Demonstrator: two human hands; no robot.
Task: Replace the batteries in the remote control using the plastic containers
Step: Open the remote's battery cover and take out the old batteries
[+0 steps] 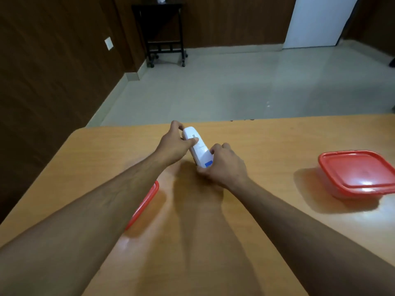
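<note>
Evidently light, rigid and smooth, the white remote control [197,147] is held by the left hand [174,146] at its far end and the right hand [224,165] at its near end, best gripped along its edges.

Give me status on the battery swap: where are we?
Early. Done: nothing visible. In hand: left hand and right hand both grip the white remote, back up, thumb on its cover. Left: the right container is lidded, the left container mostly hidden; no batteries visible.
</note>
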